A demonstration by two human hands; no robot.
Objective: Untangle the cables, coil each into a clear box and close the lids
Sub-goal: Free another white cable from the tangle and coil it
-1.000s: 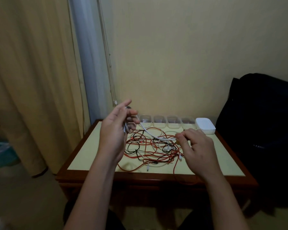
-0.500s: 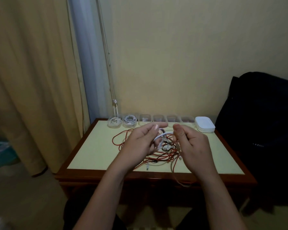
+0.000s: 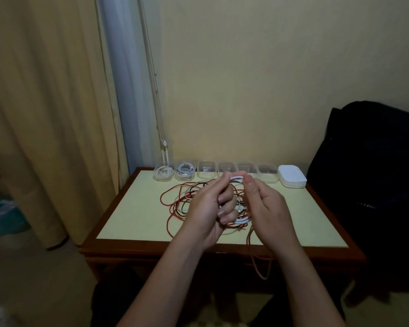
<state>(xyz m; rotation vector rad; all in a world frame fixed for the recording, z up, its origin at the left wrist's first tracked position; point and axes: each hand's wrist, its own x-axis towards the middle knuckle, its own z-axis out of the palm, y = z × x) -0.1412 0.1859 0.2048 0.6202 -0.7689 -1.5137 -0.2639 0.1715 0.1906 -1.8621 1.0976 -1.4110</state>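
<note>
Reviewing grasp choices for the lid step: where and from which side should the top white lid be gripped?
Likely its near rim, from above: the top lid lies flat on the stack, a clear box crowds its left side, and the wall is close behind.

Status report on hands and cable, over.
Left hand, right hand both gripping white cable coil. Two clear boxes filled, unlidded. Red-black tangle lies beneath.
</note>
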